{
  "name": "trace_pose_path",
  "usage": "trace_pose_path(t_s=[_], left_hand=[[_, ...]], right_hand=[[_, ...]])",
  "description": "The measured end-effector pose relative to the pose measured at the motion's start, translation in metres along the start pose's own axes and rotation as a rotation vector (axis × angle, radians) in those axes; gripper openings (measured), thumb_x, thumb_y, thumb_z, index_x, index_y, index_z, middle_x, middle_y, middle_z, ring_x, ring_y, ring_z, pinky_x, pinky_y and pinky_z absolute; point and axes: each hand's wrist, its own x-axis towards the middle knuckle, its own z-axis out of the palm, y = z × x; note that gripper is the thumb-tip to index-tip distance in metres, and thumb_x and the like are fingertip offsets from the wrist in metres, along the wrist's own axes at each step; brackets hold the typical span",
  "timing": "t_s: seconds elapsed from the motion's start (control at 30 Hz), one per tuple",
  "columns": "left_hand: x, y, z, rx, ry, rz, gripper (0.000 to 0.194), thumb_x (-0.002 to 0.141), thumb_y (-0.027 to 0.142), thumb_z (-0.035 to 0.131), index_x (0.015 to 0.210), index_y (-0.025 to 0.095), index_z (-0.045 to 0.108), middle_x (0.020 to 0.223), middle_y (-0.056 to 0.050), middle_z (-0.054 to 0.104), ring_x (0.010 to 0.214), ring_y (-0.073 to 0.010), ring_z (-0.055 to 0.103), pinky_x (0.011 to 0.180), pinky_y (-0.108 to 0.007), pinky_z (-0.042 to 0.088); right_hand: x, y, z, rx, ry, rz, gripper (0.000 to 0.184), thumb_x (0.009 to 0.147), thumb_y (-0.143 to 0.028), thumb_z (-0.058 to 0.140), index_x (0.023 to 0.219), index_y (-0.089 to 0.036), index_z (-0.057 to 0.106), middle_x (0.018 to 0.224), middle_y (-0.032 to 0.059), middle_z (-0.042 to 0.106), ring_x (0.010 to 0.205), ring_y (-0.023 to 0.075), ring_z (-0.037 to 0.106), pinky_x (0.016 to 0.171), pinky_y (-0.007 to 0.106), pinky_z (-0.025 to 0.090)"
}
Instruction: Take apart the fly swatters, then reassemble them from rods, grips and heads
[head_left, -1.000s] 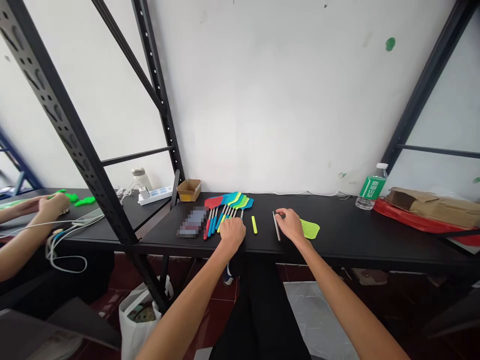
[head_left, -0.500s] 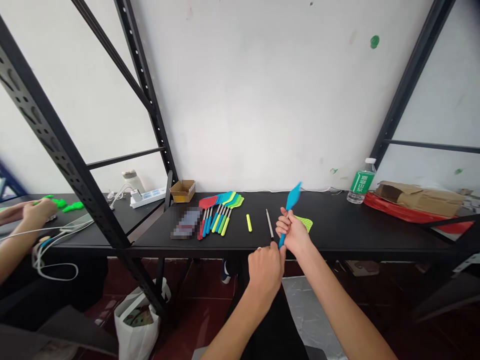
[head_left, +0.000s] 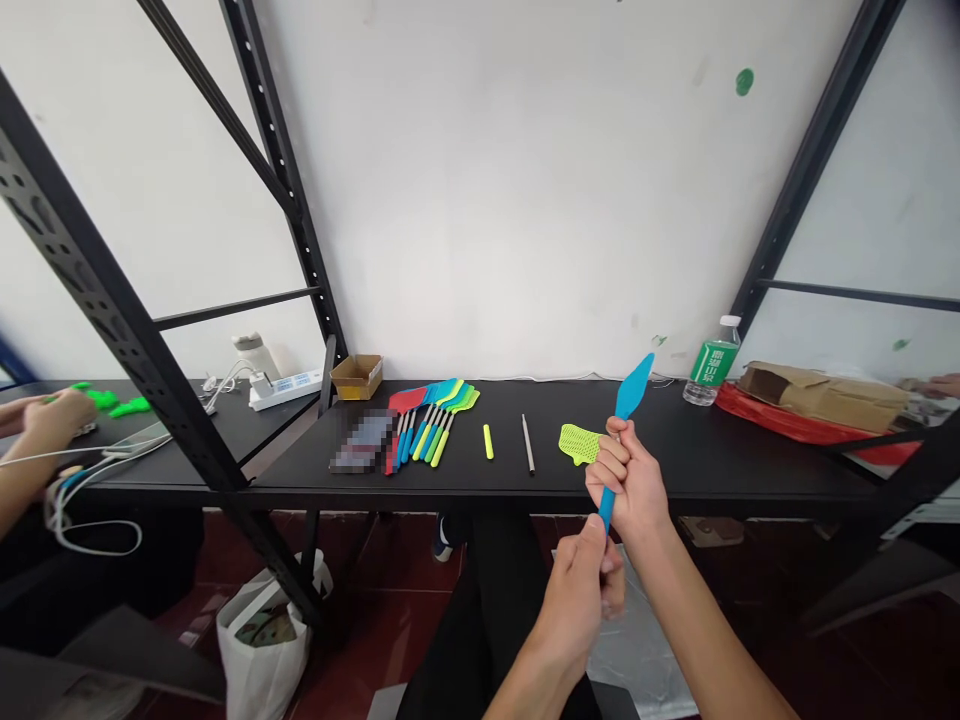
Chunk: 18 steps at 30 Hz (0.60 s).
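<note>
My right hand (head_left: pixel 634 480) is closed around a blue fly swatter (head_left: pixel 636 385) just below its head, which points up and away from me. Lower down, my left hand (head_left: pixel 581 590) grips the blue handle end. A yellow-green perforated swatter head (head_left: pixel 579 443) lies on the black table just left of my right hand. Further left are a thin silver rod (head_left: pixel 528 445) with a dark end and a short yellow-green handle (head_left: pixel 488 441). Several swatters (head_left: pixel 431 420) with red, blue and green heads lie side by side beyond these.
An open cardboard box (head_left: pixel 358 378), a blurred-out rectangular item (head_left: pixel 364 442) and a power strip (head_left: pixel 286 389) are on the left. A water bottle (head_left: pixel 712 362) and a brown package (head_left: pixel 825 395) on red plastic stand right. Another person's hands (head_left: pixel 56 415) hold green pieces at far left.
Both hands have moved right with the blue swatter, and my left hand has turned on the handle end. The swatter head and silver rod now show more fully. The view has shifted slightly.
</note>
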Motion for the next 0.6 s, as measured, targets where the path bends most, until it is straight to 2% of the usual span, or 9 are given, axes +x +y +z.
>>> trace_pose_path(t_s=[0.13,0.2,0.23,0.3,0.37,0.4,0.47,0.5,0.6], left_hand=[[-0.022,-0.017,0.003,-0.357,-0.138,-0.176,0.063,0.079,0.076,0.057,0.063,0.023,0.028,0.038,0.01,0.018,0.038,-0.0075,0.013,0.044,-0.024,0.016],[-0.03,-0.025,-0.009,-0.289,-0.182,-0.254,0.064,0.078,0.08,0.054,0.061,0.023,0.028,0.036,0.009,0.02,0.034,-0.0083,0.016,0.042,-0.025,0.019],[-0.031,-0.025,-0.019,-0.172,-0.138,-0.241,0.063,0.08,0.081,0.05,0.061,0.023,0.032,0.036,0.008,0.024,0.033,-0.0089,0.019,0.042,-0.025,0.021],[-0.024,-0.013,-0.047,0.208,0.064,-0.118,0.062,0.085,0.079,0.043,0.065,0.021,0.046,0.042,0.005,0.035,0.037,-0.0103,0.029,0.044,-0.025,0.023],[-0.005,0.016,-0.082,0.742,0.257,0.099,0.054,0.097,0.063,0.038,0.085,0.017,0.062,0.058,-0.001,0.052,0.053,-0.0141,0.048,0.054,-0.025,0.03],[0.007,0.033,-0.099,1.026,0.355,0.169,0.048,0.1,0.055,0.037,0.097,0.017,0.065,0.069,-0.004,0.059,0.065,-0.0174,0.057,0.06,-0.026,0.035],[0.034,0.067,-0.127,1.473,0.599,0.138,0.038,0.102,0.04,0.036,0.12,0.017,0.061,0.091,-0.011,0.068,0.084,-0.0241,0.064,0.07,-0.03,0.04],[0.047,0.081,-0.137,1.629,0.657,0.082,0.039,0.101,0.034,0.037,0.131,0.017,0.055,0.099,-0.013,0.069,0.091,-0.0265,0.065,0.072,-0.031,0.041],[0.077,0.101,-0.155,1.897,0.675,-0.036,0.043,0.102,0.028,0.035,0.14,0.013,0.046,0.102,-0.016,0.07,0.096,-0.0294,0.067,0.076,-0.033,0.044]], right_hand=[[0.0,-0.015,-0.002,0.1,-0.025,-0.056,0.015,0.099,-0.024,0.059,0.086,-0.023,0.053,0.054,-0.0108,0.016,0.037,0.0057,0.008,0.03,0.013,0.016],[0.002,-0.033,-0.009,0.112,-0.01,-0.128,0.017,0.1,-0.023,0.057,0.084,-0.023,0.052,0.053,-0.0104,0.019,0.036,0.0053,0.013,0.031,0.012,0.019],[0.003,-0.042,-0.013,0.108,0.003,-0.156,0.018,0.1,-0.023,0.057,0.083,-0.022,0.052,0.053,-0.0103,0.02,0.036,0.0054,0.015,0.032,0.012,0.021],[0.004,-0.056,-0.019,0.079,0.014,-0.151,0.016,0.1,-0.025,0.056,0.085,-0.022,0.054,0.053,-0.0102,0.021,0.036,0.0058,0.017,0.032,0.014,0.023],[0.006,-0.06,-0.022,0.021,0.018,-0.078,0.012,0.099,-0.028,0.057,0.089,-0.02,0.058,0.054,-0.0099,0.023,0.037,0.006,0.018,0.032,0.016,0.024],[0.007,-0.058,-0.022,-0.016,0.021,-0.034,0.011,0.097,-0.028,0.058,0.091,-0.02,0.059,0.055,-0.0097,0.025,0.037,0.0061,0.019,0.032,0.016,0.025],[0.01,-0.049,-0.023,-0.095,0.036,0.036,0.009,0.092,-0.028,0.062,0.092,-0.018,0.062,0.056,-0.0088,0.028,0.038,0.006,0.021,0.033,0.017,0.026],[0.013,-0.043,-0.023,-0.132,0.044,0.059,0.01,0.09,-0.027,0.064,0.092,-0.018,0.062,0.057,-0.0082,0.031,0.039,0.006,0.023,0.033,0.017,0.027],[0.019,-0.027,-0.029,-0.224,0.056,0.109,0.013,0.084,-0.027,0.069,0.09,-0.016,0.064,0.06,-0.0056,0.038,0.042,0.0063,0.029,0.036,0.017,0.031]])
